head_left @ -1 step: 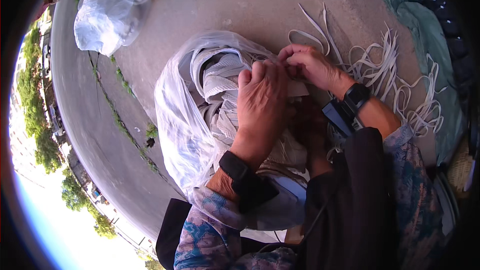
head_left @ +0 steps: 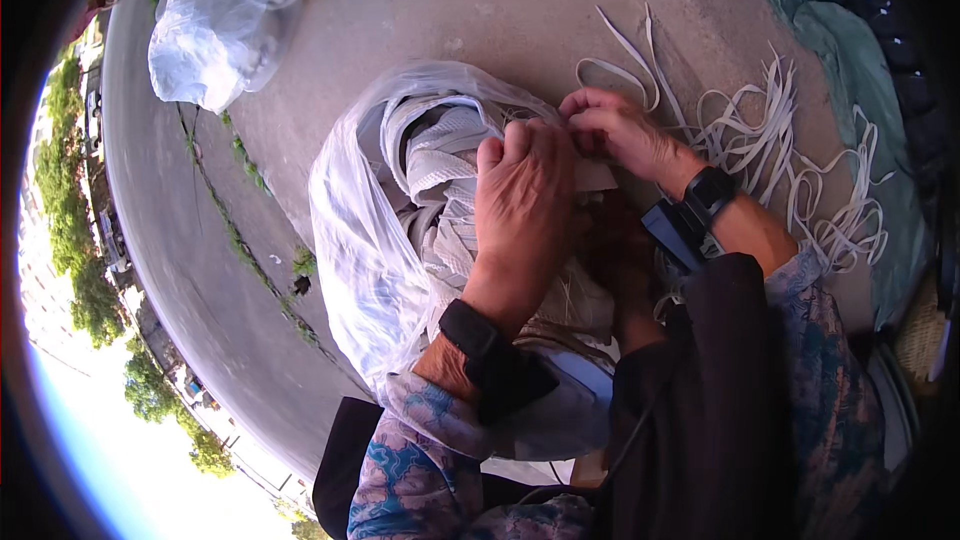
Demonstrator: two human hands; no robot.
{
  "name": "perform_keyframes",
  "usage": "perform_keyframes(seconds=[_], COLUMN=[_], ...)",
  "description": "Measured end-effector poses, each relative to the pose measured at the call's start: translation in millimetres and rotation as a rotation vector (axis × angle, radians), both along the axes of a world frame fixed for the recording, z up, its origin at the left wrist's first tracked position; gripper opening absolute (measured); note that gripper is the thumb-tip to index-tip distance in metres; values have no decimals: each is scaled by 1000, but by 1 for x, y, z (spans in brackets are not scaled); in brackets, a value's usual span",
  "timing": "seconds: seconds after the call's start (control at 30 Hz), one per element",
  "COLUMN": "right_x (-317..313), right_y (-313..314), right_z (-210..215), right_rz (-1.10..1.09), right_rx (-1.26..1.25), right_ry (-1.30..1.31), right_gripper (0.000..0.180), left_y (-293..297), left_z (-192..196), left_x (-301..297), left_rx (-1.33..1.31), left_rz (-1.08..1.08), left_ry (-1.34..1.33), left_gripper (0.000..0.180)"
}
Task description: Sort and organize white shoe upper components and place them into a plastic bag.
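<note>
My left hand (head_left: 525, 205) lies over a bundle of pale grey mesh fabric pieces (head_left: 440, 175), its fingers curled down at the bundle's right side. Close beside it, my right hand (head_left: 625, 135) has thumb and fingers pinched together. What sits between the fingertips of either hand is too small and hidden to name. Below the right hand a pale flat flap (head_left: 597, 177) sticks out. A thin clear plastic bag (head_left: 350, 240) stands around the bundle, its mouth folded back. In the shade under my hands shows a skin-toned shape (head_left: 622, 260), partly hidden.
Loose flat white laces (head_left: 760, 130) lie tangled on the concrete to the right, beside a green cloth (head_left: 815, 20). Another filled clear plastic bag (head_left: 225, 30) stands at the far left. Weeds (head_left: 240, 230) grow along a crack in the ground.
My right hand and wrist have shifted very slightly. The left hand, the bag and the fabric look the same.
</note>
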State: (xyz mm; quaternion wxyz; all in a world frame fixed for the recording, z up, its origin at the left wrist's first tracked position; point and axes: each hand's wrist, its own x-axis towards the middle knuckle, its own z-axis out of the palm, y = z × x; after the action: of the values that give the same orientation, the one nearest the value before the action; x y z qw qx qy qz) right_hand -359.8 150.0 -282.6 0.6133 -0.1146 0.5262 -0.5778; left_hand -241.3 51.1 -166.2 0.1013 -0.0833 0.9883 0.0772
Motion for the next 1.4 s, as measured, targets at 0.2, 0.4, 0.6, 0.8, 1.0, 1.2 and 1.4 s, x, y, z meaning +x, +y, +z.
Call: perform_keyframes(seconds=[0.2, 0.4, 0.6, 0.8, 1.0, 1.2, 1.4], right_x=[16, 17, 4, 7, -1, -1, 14], right_y=[-9, -17, -5, -18, -10, -8, 3], right_z=[-17, -12, -10, 50, 131, 155, 182], right_rz=[-156, -88, -460, -589, -219, 101, 215], right_rx=[75, 66, -262, -137, -225, -305, -251], right_ry=[17, 212, -415, -344, 7, 741, 1021], right_gripper=[29, 26, 14, 15, 20, 22, 20], left_y=[1, -3, -6, -20, -23, -22, -29], left_z=[-1, 0, 11, 23, 37, 52, 106], left_x=[1, 7, 7, 24, 37, 51, 88], left_rx=[9, 2, 35, 5, 20, 101, 440], left_rz=[27, 54, 86, 84, 74, 131, 315], left_ry=[-25, 14, -17, 58, 153, 218, 266], left_gripper=[66, 65, 66, 69, 69, 66, 44])
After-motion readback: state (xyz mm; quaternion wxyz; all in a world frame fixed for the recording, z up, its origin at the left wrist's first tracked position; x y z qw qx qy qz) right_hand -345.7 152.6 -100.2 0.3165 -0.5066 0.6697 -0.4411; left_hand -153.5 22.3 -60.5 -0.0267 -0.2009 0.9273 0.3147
